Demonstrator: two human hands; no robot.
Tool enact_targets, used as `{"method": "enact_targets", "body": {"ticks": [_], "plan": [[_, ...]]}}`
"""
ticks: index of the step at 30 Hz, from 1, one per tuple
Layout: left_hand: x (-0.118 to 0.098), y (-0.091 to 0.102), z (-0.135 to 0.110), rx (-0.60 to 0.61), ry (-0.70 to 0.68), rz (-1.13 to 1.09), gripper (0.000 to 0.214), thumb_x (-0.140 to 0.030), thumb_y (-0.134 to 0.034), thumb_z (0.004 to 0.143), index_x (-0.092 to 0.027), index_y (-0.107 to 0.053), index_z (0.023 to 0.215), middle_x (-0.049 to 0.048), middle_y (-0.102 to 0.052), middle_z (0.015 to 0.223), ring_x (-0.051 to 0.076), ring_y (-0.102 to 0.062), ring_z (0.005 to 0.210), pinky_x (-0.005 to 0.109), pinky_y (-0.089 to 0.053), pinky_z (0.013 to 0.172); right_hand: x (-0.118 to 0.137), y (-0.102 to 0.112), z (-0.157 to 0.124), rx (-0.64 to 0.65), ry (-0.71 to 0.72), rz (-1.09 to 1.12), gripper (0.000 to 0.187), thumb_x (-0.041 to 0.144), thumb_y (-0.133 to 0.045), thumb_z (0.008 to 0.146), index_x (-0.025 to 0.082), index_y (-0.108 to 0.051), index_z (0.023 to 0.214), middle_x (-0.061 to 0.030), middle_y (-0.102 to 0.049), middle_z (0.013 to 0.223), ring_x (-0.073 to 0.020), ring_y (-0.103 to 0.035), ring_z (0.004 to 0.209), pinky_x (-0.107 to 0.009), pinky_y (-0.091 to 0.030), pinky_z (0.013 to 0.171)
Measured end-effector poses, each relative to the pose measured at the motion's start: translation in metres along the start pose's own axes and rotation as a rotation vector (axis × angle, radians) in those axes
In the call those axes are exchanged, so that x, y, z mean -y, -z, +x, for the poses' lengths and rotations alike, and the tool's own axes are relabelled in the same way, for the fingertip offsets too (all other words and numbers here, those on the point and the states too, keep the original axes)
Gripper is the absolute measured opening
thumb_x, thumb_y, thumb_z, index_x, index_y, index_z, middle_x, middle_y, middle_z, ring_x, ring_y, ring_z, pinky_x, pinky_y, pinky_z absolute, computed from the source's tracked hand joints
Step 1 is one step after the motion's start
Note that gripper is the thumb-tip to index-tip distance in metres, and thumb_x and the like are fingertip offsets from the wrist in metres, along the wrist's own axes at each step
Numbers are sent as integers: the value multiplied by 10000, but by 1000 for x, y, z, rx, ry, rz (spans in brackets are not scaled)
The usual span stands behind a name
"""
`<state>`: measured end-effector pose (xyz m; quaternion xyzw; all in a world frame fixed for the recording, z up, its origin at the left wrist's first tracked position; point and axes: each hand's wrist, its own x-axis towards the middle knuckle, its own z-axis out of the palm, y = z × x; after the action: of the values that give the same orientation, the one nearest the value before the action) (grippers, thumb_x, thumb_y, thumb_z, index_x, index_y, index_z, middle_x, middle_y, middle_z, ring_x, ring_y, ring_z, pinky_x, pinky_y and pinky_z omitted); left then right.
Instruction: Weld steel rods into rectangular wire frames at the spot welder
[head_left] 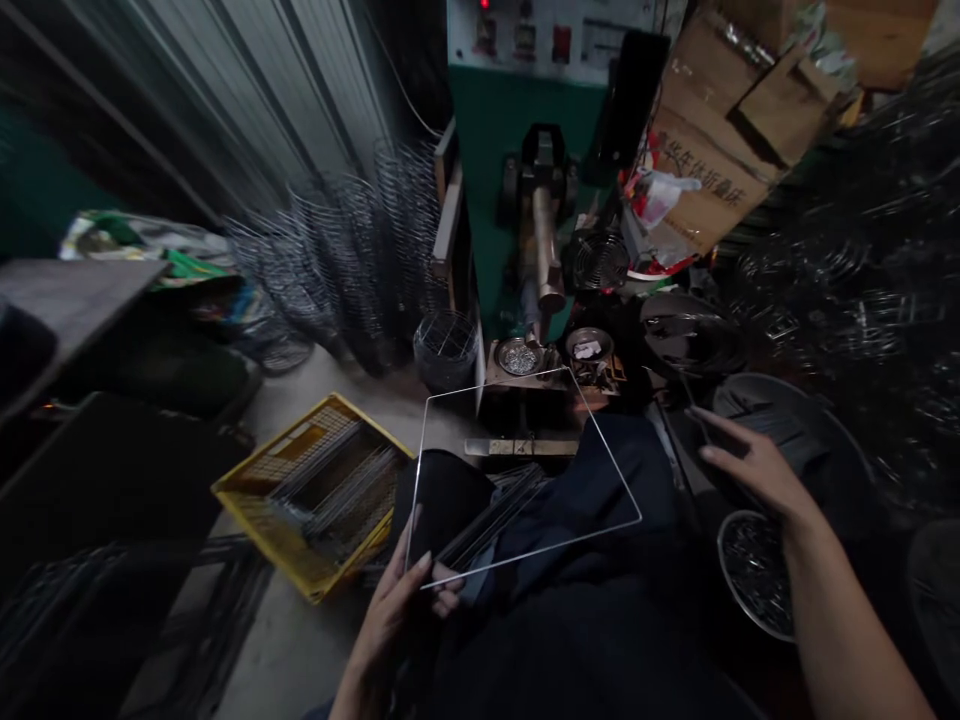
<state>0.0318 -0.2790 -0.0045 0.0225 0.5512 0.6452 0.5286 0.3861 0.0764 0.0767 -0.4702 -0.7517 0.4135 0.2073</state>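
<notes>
My left hand (409,585) is closed on the near left corner of a thin, bright wire frame (540,550). The frame has four sides and is held out over my lap, tilted. Beneath it, a bundle of dark straight wires (491,515) lies across my lap beside my left fingers. Off to the right, my right hand (750,465) has thumb and forefinger around a thin, dark, wire-like piece (696,412), blurred against the dark background. Below that hand is a round bowl of small shiny metal pieces (757,575). Ahead stands a green machine with a metal arm (549,250).
On the left floor, a yellow plastic crate (262,545) holds wire frames. Wire-ring stacks (337,260) stand behind it. Small dishes (519,357) sit under the machine arm. Dark basins (795,420) and piled wire goods (862,250) lie right, below a cardboard box (712,150).
</notes>
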Motion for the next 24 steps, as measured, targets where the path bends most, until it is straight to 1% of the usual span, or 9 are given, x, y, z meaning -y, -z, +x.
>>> {"method": "enact_targets", "body": {"ticks": [2,4,6,8,10,13,16,19,24], "plan": [[1,-7,1,-3,-3,-4,1035,-350,-733,768,-239,-63,1549,46,-691,646,190,-618,484,246,-464,448,23,-8,-4,90,76,-110,658,485,-727,764,213,-572,1343,-99,-585,1359,-312,-497,1296,-480,-334,1129],[1,-12,2,9,-2,9,1029,-345,-725,775,-253,-52,1548,41,-689,645,185,-613,478,240,-458,443,42,-19,-11,207,151,-165,667,480,-713,782,223,-542,1373,-90,-559,1389,-304,-493,1301,-475,-347,1123],[-1,-16,3,40,-10,25,1009,-346,-710,789,-267,-48,1547,40,-689,647,183,-614,482,236,-454,446,55,-34,-18,310,232,-224,686,474,-719,778,250,-518,1395,-81,-516,1431,-296,-470,1321,-471,-350,1122],[-3,-19,4,66,-26,28,980,-349,-695,803,-275,-60,1546,41,-690,648,182,-613,484,239,-455,453,64,-49,-23,373,313,-297,704,475,-728,770,275,-502,1406,-80,-483,1458,-295,-444,1343,-478,-345,1122],[-5,-20,5,71,-29,34,968,-347,-686,812,-279,-59,1546,40,-689,642,180,-608,481,241,-454,455,68,-60,-25,407,380,-361,714,483,-728,769,282,-493,1413,-92,-480,1458,-301,-430,1352,-498,-335,1120],[-6,-21,6,73,-21,39,978,-344,-691,809,-286,-50,1545,39,-689,644,180,-605,480,240,-455,453,68,-68,-23,435,415,-430,715,493,-716,778,272,-484,1418,-111,-511,1428,-307,-427,1354,-547,-281,1129],[-6,-20,5,90,-24,29,972,-339,-692,809,-302,-56,1543,42,-692,655,183,-611,490,244,-456,459,68,-69,-20,452,400,-477,710,504,-705,786,272,-478,1418,-111,-535,1406,-310,-409,1365,-594,-199,1140],[-7,-20,4,93,-30,41,971,-337,-679,819,-296,-34,1544,43,-691,656,186,-614,491,249,-459,458,69,-71,-18,473,383,-495,715,512,-696,791,274,-466,1424,-113,-525,1416,-314,-388,1377,-624,-137,1139],[-8,-20,4,86,-22,43,1001,-335,-693,804,-282,-21,1544,37,-688,644,182,-612,479,240,-457,448,69,-77,-19,503,373,-515,707,524,-685,797,264,-471,1419,-125,-517,1421,-311,-378,1384,-631,-107,1134]]}}
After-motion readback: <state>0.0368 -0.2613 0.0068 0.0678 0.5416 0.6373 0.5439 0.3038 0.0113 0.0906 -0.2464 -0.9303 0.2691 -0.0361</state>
